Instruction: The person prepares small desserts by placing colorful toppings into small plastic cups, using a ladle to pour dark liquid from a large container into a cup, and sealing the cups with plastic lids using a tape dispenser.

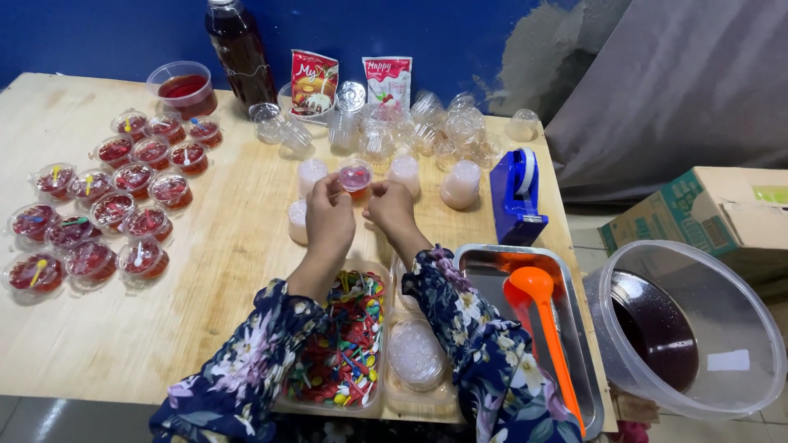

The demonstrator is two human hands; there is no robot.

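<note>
Wooden tabletop (205,271), blue wall behind: jelly-cup assembly.
Left hand (330,220) and right hand (391,205) pinch a red-filled cup (355,176) at 12 o'clock; sealed red cups (107,213) at 9 o'clock.

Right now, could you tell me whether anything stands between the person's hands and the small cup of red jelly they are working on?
Nothing visible does: the left hand and right hand already flank the red jelly cup, fingertips at it.
</note>
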